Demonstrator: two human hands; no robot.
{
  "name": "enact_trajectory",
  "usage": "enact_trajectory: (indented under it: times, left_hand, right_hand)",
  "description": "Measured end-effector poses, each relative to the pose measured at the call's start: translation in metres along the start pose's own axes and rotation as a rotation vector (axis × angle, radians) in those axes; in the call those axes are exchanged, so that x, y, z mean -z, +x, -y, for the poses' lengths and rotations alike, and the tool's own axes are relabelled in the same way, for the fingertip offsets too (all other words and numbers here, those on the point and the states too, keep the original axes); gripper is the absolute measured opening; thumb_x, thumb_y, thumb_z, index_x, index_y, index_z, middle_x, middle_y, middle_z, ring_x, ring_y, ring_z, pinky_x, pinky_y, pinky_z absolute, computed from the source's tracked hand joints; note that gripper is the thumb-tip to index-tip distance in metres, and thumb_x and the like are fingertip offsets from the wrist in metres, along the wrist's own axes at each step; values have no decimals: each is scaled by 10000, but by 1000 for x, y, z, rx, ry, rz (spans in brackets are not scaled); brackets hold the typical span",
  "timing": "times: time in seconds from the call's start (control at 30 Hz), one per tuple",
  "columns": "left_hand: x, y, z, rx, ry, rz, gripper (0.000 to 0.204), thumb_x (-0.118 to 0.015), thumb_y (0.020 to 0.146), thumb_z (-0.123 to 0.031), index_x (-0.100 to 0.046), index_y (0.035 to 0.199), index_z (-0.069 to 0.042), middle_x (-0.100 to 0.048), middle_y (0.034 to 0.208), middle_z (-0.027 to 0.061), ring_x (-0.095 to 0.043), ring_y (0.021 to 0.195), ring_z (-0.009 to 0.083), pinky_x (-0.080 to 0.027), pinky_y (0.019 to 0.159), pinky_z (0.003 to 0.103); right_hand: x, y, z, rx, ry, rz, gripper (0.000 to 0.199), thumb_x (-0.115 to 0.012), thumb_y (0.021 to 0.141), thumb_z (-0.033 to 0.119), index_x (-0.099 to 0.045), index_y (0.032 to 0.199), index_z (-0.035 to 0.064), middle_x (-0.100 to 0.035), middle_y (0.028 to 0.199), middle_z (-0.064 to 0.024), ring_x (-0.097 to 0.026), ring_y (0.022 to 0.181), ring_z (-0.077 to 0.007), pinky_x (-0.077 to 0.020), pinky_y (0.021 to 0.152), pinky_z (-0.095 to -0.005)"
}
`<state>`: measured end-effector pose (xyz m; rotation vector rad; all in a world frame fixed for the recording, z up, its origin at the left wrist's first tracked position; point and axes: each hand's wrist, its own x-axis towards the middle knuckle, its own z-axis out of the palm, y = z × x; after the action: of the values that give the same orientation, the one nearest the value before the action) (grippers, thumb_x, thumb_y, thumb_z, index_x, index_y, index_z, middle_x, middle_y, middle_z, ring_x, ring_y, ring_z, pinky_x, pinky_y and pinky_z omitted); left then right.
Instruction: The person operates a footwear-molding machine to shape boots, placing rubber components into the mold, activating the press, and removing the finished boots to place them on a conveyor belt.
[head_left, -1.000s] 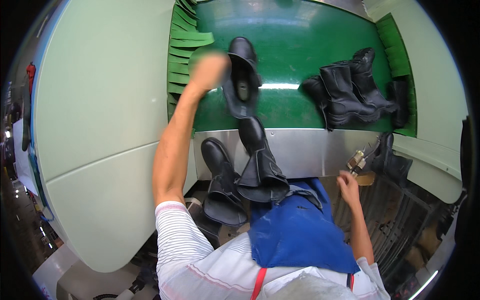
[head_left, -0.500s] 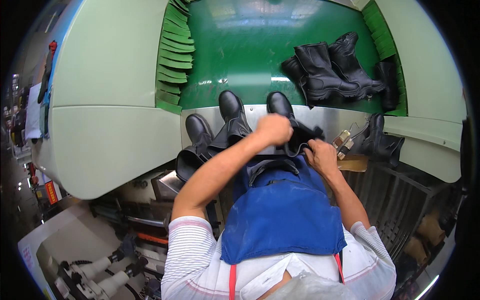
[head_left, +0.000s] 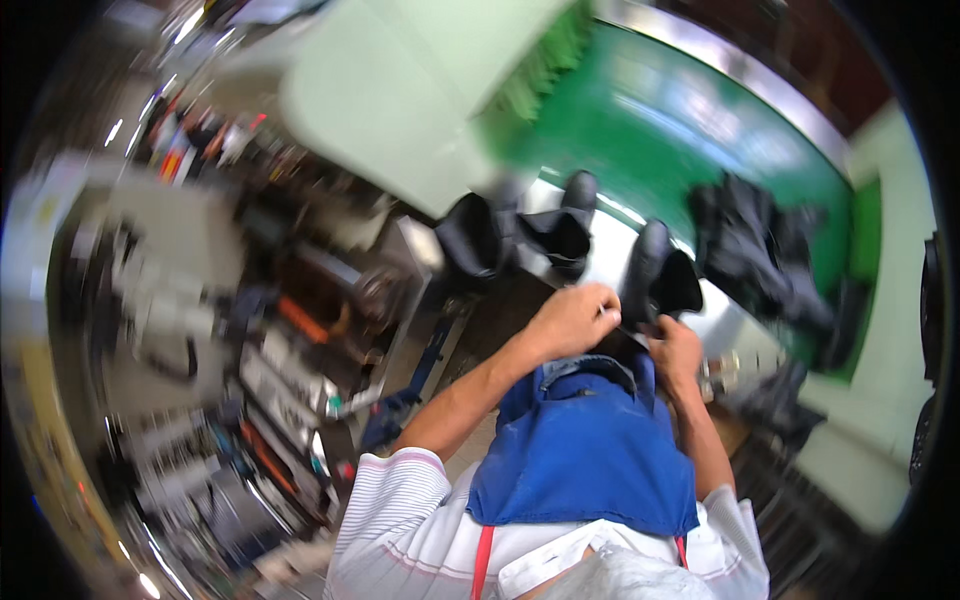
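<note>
**Black Boot Held Tight in Two Hands**

Black and soft, the boot [head_left: 655, 275] stood at the near edge of the shiny metal counter [head_left: 735, 320], right in front of the person. Both hands were on it. The left hand [head_left: 570, 318] was curled shut on the open top of the boot, on its left side. The right hand [head_left: 675, 350] was closed on the same boot from below and from the right. The picture was blurry, so the fingertips could not be seen well, and it was hard to tell if a small tool was in the grip too.

A good way to do this step, I think, was to keep both hands close together on the boot top so it would not flop over. The toe pointed away from the person, and it looked best to keep it that way and hold the boot steady against the counter edge.

Just to the left, two more black boots [head_left: 520, 235] sat near each other, their tops hanging over the counter edge. Farther off to the right, a dark pile of boots [head_left: 760, 255] lay on the green belt [head_left: 690, 140]. Elbows needed to stay in, so the neighbours would not be knocked.

Below the hands hung the person's blue apron [head_left: 585, 460].
</note>
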<state>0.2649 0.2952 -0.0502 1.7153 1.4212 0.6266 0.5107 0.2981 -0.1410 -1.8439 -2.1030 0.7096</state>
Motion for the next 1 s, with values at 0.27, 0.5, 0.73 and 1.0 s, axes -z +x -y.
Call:
enact_trajectory:
  times: [0.27, 0.5, 0.73, 1.0]
  left_hand:
    - [-10, -249, 80, 629, -84, -416, 304, -630, 940, -326, -697, 882, -35, -714, 851, 187, -708, 836, 376, -541, 751, 479]
    - [-254, -522, 264, 1190, -50, -164, 381, -624, 921, -370, -793, 864, -33, -759, 855, 187, -730, 762, 325, -574, 706, 475]
    - [-303, -588, 265, 1457, -1199, -655, 388, -631, 1025, -315, -743, 851, 13, -739, 765, 124, -593, 507, 187, -453, 461, 329]
    - [-237, -653, 282, 1323, -1304, -1135, 328, -623, 989, -260, -674, 786, -8, -701, 729, 129, -627, 585, 184, -463, 521, 318]
  right_hand:
    - [77, 107, 53, 440, 23, -320, 347, -701, 869, 223, -549, 727, -55, -576, 724, -245, -576, 653, -440, -455, 626, -488]
    - [181, 62, 196, 521, 1014, -114, 209, -740, 906, 46, -689, 1067, -76, -710, 1009, -129, -670, 909, -191, -543, 839, -317]
    - [198, 16, 363, 1166, 696, -449, 435, -698, 878, 82, -655, 1276, -88, -707, 1205, -207, -703, 1089, -305, -573, 963, -397]
    - [64, -2, 555, 595, 1184, 306, 250, -721, 835, 41, -734, 1075, -25, -751, 998, -109, -706, 885, -212, -562, 832, -333]
